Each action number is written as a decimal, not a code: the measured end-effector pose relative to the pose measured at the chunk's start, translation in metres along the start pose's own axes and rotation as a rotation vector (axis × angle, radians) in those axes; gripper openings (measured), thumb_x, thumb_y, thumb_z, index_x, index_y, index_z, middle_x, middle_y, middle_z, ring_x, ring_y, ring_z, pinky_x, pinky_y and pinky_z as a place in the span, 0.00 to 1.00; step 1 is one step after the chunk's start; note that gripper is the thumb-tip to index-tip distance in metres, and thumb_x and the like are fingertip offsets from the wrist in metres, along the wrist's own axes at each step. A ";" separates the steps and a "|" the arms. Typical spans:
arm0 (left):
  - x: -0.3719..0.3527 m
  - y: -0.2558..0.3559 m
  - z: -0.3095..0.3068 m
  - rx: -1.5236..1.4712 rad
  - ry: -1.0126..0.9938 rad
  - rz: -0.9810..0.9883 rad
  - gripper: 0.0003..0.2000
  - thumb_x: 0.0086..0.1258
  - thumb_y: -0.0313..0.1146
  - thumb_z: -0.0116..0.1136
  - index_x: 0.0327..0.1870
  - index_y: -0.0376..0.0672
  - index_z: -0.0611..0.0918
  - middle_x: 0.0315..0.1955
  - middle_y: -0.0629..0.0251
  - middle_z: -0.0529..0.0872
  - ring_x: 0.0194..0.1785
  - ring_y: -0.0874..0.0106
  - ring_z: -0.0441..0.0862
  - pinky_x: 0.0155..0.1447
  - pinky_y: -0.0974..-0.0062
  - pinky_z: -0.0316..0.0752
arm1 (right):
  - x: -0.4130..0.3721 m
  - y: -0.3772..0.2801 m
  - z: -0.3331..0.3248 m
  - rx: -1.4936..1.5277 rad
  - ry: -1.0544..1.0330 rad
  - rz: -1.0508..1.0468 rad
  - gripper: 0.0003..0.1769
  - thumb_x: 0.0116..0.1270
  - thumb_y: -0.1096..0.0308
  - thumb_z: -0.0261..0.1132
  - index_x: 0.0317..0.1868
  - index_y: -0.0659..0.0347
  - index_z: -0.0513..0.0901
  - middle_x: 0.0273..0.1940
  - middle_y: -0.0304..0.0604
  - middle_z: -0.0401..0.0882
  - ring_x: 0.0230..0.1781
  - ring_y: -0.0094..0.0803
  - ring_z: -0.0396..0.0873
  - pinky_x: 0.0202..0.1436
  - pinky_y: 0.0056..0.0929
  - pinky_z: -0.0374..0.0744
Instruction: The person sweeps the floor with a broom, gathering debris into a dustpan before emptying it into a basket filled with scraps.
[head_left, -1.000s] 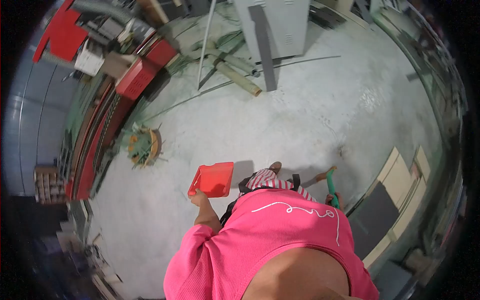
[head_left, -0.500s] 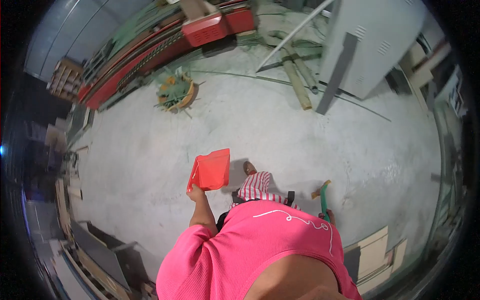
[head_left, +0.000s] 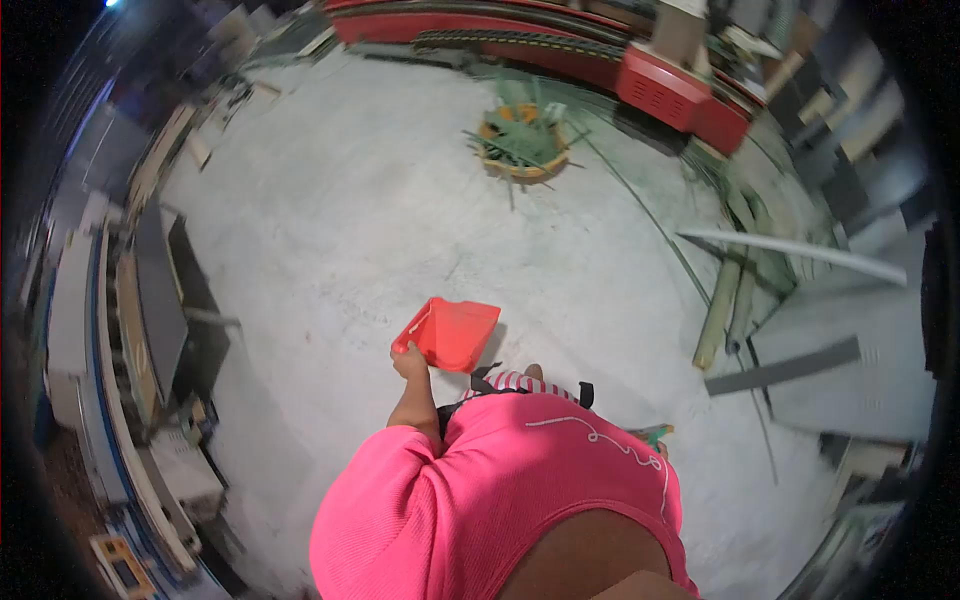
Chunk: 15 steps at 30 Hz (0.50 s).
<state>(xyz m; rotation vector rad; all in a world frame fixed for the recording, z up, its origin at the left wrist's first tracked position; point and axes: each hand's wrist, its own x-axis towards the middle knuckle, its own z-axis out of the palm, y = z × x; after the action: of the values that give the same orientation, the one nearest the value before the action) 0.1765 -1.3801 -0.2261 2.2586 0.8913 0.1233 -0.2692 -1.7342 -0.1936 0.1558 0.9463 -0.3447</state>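
My left hand (head_left: 409, 362) is closed around the edge of a red dustpan (head_left: 458, 334), held out in front of my body above the floor. A small pale strip lies along the inner left side of the pan. At my right side, my right hand (head_left: 663, 453) is mostly hidden by the pink top. It grips a green-handled brush (head_left: 655, 435) with a yellowish end, of which only a short part shows.
A yellow basket (head_left: 527, 172) heaped with green strips stands on the pale floor (head_left: 330, 200) ahead. Behind it runs a long red machine (head_left: 665, 92). Tubes (head_left: 718, 320) and a grey cabinet (head_left: 840, 400) are at right. Boards (head_left: 160, 300) line the left.
My body has turned left, so the basket and red machine now appear farther right. The dustpan stays in my left hand. The brush has drawn closer to my body and shows less.
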 end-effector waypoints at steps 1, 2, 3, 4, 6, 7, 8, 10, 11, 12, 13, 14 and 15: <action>0.013 0.012 -0.003 0.005 0.016 -0.027 0.24 0.48 0.42 0.57 0.44 0.38 0.69 0.35 0.46 0.76 0.40 0.53 0.74 0.45 0.61 0.69 | 0.016 -0.003 0.023 -0.035 0.005 0.026 0.14 0.55 0.60 0.57 0.31 0.60 0.65 0.22 0.38 0.66 0.22 0.21 0.68 0.24 0.15 0.71; 0.020 0.023 -0.007 -0.023 0.009 -0.069 0.23 0.48 0.42 0.57 0.42 0.36 0.70 0.35 0.46 0.76 0.41 0.53 0.74 0.44 0.62 0.69 | 0.033 -0.009 0.047 -0.082 0.007 0.054 0.14 0.56 0.60 0.57 0.31 0.60 0.65 0.22 0.38 0.66 0.22 0.21 0.68 0.24 0.15 0.71; 0.027 0.047 -0.004 -0.027 0.057 -0.108 0.23 0.48 0.42 0.57 0.42 0.36 0.70 0.35 0.46 0.76 0.41 0.53 0.74 0.44 0.62 0.69 | 0.052 -0.018 0.081 -0.114 0.014 0.099 0.14 0.56 0.60 0.57 0.31 0.60 0.65 0.22 0.38 0.66 0.22 0.21 0.67 0.24 0.15 0.71; 0.038 0.047 -0.006 -0.050 0.075 -0.097 0.23 0.48 0.42 0.57 0.41 0.35 0.70 0.35 0.46 0.76 0.41 0.53 0.74 0.44 0.62 0.69 | 0.070 -0.020 0.105 -0.159 0.013 0.135 0.14 0.56 0.60 0.57 0.31 0.60 0.65 0.22 0.38 0.66 0.22 0.21 0.67 0.24 0.15 0.71; 0.055 0.048 -0.006 -0.083 0.107 -0.111 0.23 0.49 0.42 0.56 0.41 0.34 0.69 0.35 0.46 0.76 0.41 0.54 0.74 0.44 0.62 0.69 | 0.109 -0.024 0.161 -0.270 0.016 0.205 0.14 0.56 0.59 0.57 0.31 0.60 0.65 0.22 0.38 0.66 0.22 0.21 0.67 0.24 0.15 0.70; 0.060 0.049 -0.004 -0.102 0.151 -0.168 0.23 0.49 0.42 0.56 0.41 0.34 0.69 0.35 0.46 0.76 0.41 0.54 0.74 0.44 0.62 0.69 | 0.128 -0.027 0.189 -0.328 0.023 0.244 0.14 0.56 0.59 0.57 0.31 0.60 0.65 0.22 0.38 0.66 0.22 0.21 0.67 0.24 0.15 0.70; 0.067 0.053 -0.005 -0.077 0.168 -0.210 0.23 0.49 0.42 0.56 0.42 0.35 0.69 0.35 0.47 0.76 0.41 0.54 0.74 0.44 0.62 0.68 | 0.147 -0.025 0.217 -0.392 0.026 0.278 0.14 0.56 0.59 0.57 0.30 0.60 0.65 0.21 0.38 0.66 0.21 0.21 0.67 0.24 0.15 0.70; 0.069 0.058 -0.007 -0.049 0.196 -0.270 0.23 0.49 0.43 0.56 0.43 0.37 0.69 0.35 0.48 0.76 0.40 0.53 0.74 0.45 0.62 0.68 | 0.188 -0.023 0.270 -0.497 0.033 0.355 0.14 0.56 0.59 0.57 0.30 0.60 0.65 0.21 0.37 0.66 0.21 0.21 0.67 0.24 0.16 0.70; 0.071 0.054 -0.002 -0.053 0.234 -0.313 0.23 0.49 0.43 0.56 0.43 0.37 0.69 0.35 0.48 0.76 0.40 0.53 0.74 0.45 0.62 0.68 | 0.211 -0.021 0.294 -0.547 0.037 0.390 0.14 0.56 0.59 0.57 0.30 0.60 0.65 0.21 0.37 0.66 0.21 0.21 0.67 0.24 0.16 0.70; 0.067 0.050 0.006 -0.009 0.260 -0.351 0.24 0.49 0.43 0.56 0.44 0.37 0.68 0.35 0.48 0.75 0.40 0.54 0.74 0.45 0.62 0.68 | 0.233 -0.019 0.318 -0.593 0.040 0.429 0.14 0.56 0.59 0.57 0.30 0.60 0.65 0.21 0.37 0.66 0.21 0.21 0.67 0.24 0.16 0.70; 0.071 0.045 -0.005 0.030 0.277 -0.385 0.24 0.50 0.43 0.56 0.44 0.37 0.68 0.36 0.48 0.75 0.41 0.54 0.73 0.46 0.62 0.68 | 0.246 -0.009 0.340 -0.638 0.040 0.459 0.14 0.56 0.59 0.57 0.30 0.60 0.64 0.21 0.37 0.66 0.21 0.21 0.67 0.24 0.16 0.70; 0.071 0.039 -0.011 0.024 0.305 -0.416 0.24 0.50 0.43 0.56 0.44 0.37 0.68 0.36 0.48 0.75 0.41 0.54 0.73 0.46 0.62 0.68 | 0.261 -0.002 0.360 -0.678 0.043 0.485 0.14 0.56 0.59 0.57 0.30 0.60 0.64 0.21 0.37 0.66 0.21 0.21 0.67 0.23 0.16 0.70; 0.069 0.030 -0.021 0.040 0.341 -0.468 0.24 0.50 0.43 0.56 0.45 0.37 0.68 0.36 0.49 0.75 0.41 0.54 0.73 0.46 0.62 0.68 | 0.273 0.005 0.378 -0.721 0.046 0.514 0.14 0.56 0.59 0.57 0.29 0.60 0.64 0.21 0.37 0.66 0.21 0.21 0.67 0.23 0.16 0.70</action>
<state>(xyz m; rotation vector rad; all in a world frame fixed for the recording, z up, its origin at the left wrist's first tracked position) 0.2397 -1.3403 -0.2020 2.0328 1.5898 0.2830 0.1681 -1.8954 -0.1973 -0.2547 0.9864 0.4807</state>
